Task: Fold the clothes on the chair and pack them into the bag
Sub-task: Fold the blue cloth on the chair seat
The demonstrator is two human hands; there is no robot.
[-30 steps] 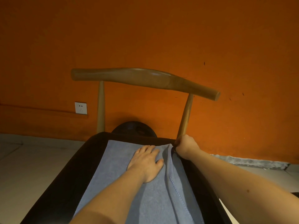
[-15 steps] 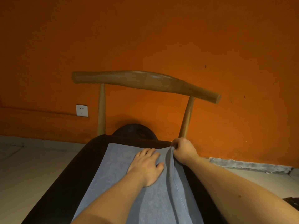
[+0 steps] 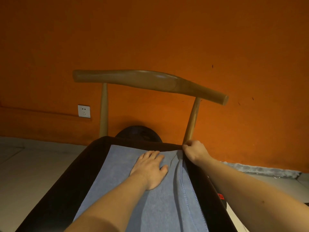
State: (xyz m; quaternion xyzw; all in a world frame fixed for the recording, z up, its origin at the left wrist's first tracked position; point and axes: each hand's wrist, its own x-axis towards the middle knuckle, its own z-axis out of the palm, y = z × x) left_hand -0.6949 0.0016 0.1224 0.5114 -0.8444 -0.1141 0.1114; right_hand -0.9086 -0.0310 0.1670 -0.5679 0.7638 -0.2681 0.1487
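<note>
Dim, warm indoor light. The orange wall darkens toward the corners at 10 and 2 o'clock. A soft sheen lies along the chair's wooden backrest. The left hand and its forearm throw a faint shadow toward 4 o'clock on the blue garment. The black seat shows almost no detail. Wide-angle distortion bends the edges, and the forearms at 6 o'clock look soft.

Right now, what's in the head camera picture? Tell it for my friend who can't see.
A person's left hand presses flat on a blue-grey cloth spread over a dark chair seat, while the right hand pinches the cloth's far right corner. Behind stand the chair's wooden backrest and an orange wall.
</note>
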